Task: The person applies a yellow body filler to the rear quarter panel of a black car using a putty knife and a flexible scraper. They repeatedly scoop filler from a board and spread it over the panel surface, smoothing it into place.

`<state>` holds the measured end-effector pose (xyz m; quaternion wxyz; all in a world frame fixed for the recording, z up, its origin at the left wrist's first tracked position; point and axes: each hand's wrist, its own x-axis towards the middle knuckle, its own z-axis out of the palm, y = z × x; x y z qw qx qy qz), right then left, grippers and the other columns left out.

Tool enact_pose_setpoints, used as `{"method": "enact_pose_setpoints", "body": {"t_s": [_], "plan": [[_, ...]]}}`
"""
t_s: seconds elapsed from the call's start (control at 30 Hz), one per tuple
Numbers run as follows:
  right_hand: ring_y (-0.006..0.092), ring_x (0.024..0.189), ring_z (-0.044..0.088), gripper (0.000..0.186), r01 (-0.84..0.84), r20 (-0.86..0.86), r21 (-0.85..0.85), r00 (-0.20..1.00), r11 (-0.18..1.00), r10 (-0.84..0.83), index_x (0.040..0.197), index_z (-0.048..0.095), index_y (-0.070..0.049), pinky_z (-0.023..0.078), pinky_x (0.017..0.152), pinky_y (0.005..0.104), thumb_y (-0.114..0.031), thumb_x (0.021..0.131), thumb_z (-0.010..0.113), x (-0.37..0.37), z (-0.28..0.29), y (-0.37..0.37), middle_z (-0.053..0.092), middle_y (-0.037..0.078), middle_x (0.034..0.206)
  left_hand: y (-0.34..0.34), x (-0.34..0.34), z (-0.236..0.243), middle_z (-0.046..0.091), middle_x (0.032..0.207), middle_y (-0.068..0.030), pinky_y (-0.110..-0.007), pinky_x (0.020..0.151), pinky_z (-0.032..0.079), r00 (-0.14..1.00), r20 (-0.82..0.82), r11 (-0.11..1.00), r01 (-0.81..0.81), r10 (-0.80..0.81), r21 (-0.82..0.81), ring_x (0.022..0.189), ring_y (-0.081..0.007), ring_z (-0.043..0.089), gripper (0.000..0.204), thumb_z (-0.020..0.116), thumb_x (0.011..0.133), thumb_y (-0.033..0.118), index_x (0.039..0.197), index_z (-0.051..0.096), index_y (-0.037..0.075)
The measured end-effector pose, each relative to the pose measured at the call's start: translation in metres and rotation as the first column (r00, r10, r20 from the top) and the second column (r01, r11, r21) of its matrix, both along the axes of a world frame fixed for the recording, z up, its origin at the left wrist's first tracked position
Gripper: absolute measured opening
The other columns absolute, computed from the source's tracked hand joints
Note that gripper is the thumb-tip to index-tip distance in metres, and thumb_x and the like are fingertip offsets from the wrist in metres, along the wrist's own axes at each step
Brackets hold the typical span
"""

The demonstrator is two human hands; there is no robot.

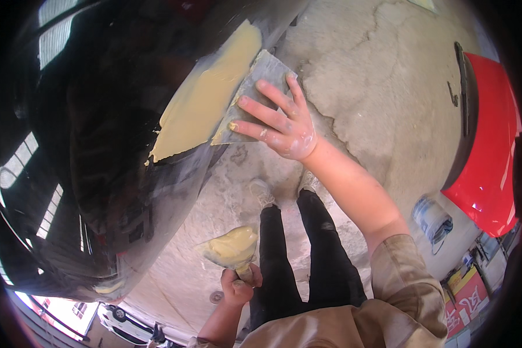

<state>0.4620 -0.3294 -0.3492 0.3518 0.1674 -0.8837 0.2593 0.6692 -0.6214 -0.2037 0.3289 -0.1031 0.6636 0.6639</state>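
A broad patch of smooth yellow body filler [206, 95] covers part of the glossy black car body panel [116, 98] on the left. My right hand [287, 127] grips a thin grey, translucent flat spreader [263, 66], its fingers fanned across the face and the thumb hidden. One long edge of the spreader lies along the patch's right border. Lower down, my left hand [238, 289] is closed round the handle of a putty knife [245, 274]. A thick heap of yellow filler [233, 245] sits on its blade. Some filler marks my right fingers.
Cracked concrete floor [377, 81] lies under my feet. At the right stands a red car panel [487, 145], with a whitish-blue bucket [432, 219] near its lower end. Boxes [470, 296] are stacked at the lower right. A white car [124, 326] shows at the lower left.
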Motion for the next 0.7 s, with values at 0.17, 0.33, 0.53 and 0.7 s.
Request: {"method": "enact_pose_setpoints", "body": {"t_s": [0.17, 0.33, 0.53, 0.7], "plan": [[0.0323, 0.13, 0.058, 0.037, 0.036, -0.037, -0.063, 0.999, 0.997, -0.038, 0.111, 0.076, -0.03, 0.029, 0.12, 0.06, -0.019, 0.076, 0.076, 0.013, 0.019, 0.022, 0.066, 0.002, 0.136, 0.005, -0.001, 0.003, 0.055, 0.066, -0.0095, -0.03, 0.043, 0.043, 0.998, 0.057, 0.999, 0.003, -0.001, -0.044, 0.049, -0.0168, 0.054, 0.094, 0.051, 0.085, 0.083, 0.121, 0.048, -0.005], [0.0325, 0.129, 0.059, 0.036, 0.118, -0.096, -0.15, 0.986, 0.982, -0.134, 0.11, 0.077, -0.032, 0.028, 0.12, 0.0585, -0.018, 0.076, 0.076, -0.011, 0.053, 0.022, 0.067, 0.005, 0.134, 0.011, -0.003, 0.003, 0.055, 0.066, -0.0098, -0.03, 0.042, 0.043, 0.997, 0.077, 0.999, -0.015, 0.019, -0.052, 0.048, -0.017, 0.053, 0.097, 0.052, 0.084, 0.083, 0.126, 0.049, -0.005], [0.0313, 0.128, 0.06, 0.034, 0.112, -0.159, -0.145, 0.978, 0.983, -0.135, 0.11, 0.077, -0.033, 0.031, 0.12, 0.0558, -0.021, 0.078, 0.078, -0.038, 0.073, 0.011, 0.066, 0.003, 0.134, 0.011, -0.005, 0.0, 0.055, 0.065, -0.0101, -0.03, 0.042, 0.042, 0.997, 0.063, 0.998, -0.034, 0.037, -0.055, 0.048, -0.0176, 0.052, 0.096, 0.054, 0.085, 0.081, 0.129, 0.05, -0.004], [0.0324, 0.13, 0.059, 0.033, 0.121, -0.126, -0.171, 0.982, 0.978, -0.144, 0.111, 0.076, -0.029, 0.035, 0.118, 0.0532, -0.017, 0.08, 0.077, -0.037, 0.064, 0.0, 0.066, 0.004, 0.134, 0.005, -0.007, -0.005, 0.056, 0.066, -0.0103, -0.029, 0.043, 0.041, 0.997, 0.074, 0.999, -0.018, 0.021, -0.037, 0.048, -0.0172, 0.052, 0.095, 0.055, 0.085, 0.081, 0.131, 0.051, -0.003]]}}
